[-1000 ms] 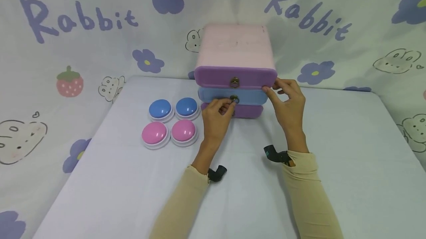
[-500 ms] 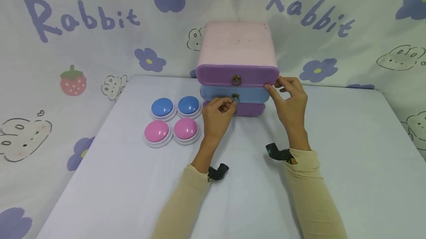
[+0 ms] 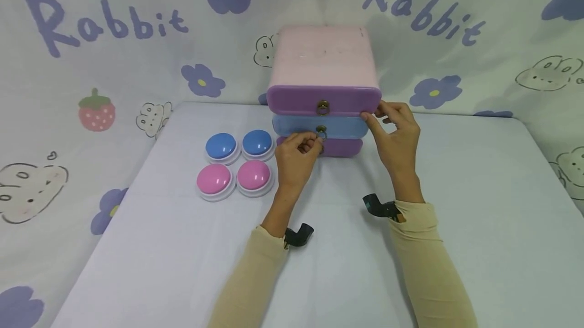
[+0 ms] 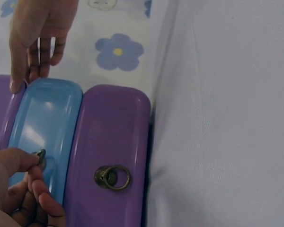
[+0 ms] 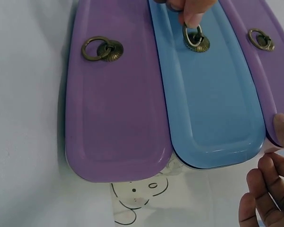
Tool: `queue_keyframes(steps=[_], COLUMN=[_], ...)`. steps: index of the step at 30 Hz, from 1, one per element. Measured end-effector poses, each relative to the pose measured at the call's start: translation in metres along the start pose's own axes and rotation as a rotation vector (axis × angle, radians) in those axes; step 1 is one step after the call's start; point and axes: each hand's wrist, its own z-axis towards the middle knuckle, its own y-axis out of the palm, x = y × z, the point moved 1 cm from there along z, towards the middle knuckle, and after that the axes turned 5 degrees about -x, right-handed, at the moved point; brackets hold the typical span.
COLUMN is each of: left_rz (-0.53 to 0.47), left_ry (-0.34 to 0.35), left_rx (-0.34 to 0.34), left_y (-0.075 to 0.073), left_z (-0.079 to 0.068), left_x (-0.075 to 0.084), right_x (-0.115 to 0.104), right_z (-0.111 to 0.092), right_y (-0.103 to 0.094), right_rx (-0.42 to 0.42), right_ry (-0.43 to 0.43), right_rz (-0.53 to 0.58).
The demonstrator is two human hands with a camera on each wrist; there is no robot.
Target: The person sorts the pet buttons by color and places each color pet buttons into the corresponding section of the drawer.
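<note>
A small chest of drawers with a pale pink top stands at the back of the table. Its fronts are stacked: an upper purple drawer, a blue drawer and a lower purple drawer, each with a bronze ring pull. Thumb and fingertips of my left hand pinch the ring pull of the blue drawer. At the upper drawer's lower right corner, my right hand grips the chest, thumb on the purple front and fingers at the side. The blue drawer's front sits close to its neighbours.
Left of the chest, two blue domed buttons with white bases stand behind two pink ones. A white cloth covers the table. Behind it hangs a printed fabric with flowers and rabbits. Each wrist carries a black camera.
The head view has shifted slightly. Both hands keep the same hold on the ring pull and the chest's corner; the drawers show no clear movement.
</note>
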Motion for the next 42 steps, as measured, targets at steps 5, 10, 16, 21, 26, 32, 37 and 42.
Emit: queue_keyframes(steps=[5,10,16,21,26,32,37,42], left_rz=[0.000,-0.011,-0.015,-0.025,-0.059,-0.057,-0.051,-0.068], left_ry=[0.003,0.013,0.009,-0.011,-0.059,-0.065,-0.061,-0.068], left_rx=[-0.001,0.006,0.007,0.006,0.015,-0.010,-0.015,-0.018], left_y=[0.001,0.001,0.001,0.000,-0.003,-0.007,-0.010,-0.012], left_z=[0.000,-0.003,-0.004,-0.005,-0.009,-0.012,-0.017,-0.024], left_x=[0.001,0.002,0.001,0.002,0.005,0.008,0.009,0.010], right_x=[0.000,0.000,0.001,0.002,0.001,0.002,0.001,0.001], right_z=[0.000,0.000,0.000,-0.001,0.001,0.003,0.002,0.001], right_y=[0.000,0.000,0.000,0.000,0.002,0.001,0.000,0.000], right_rx=[0.007,0.005,0.010,0.011,0.010,0.008,-0.005,-0.015], right_ry=[0.009,0.005,-0.004,0.003,0.012,0.005,0.016,0.028], right_rz=[-0.001,0.015,0.020,0.011,0.000,0.000,-0.006,-0.027])
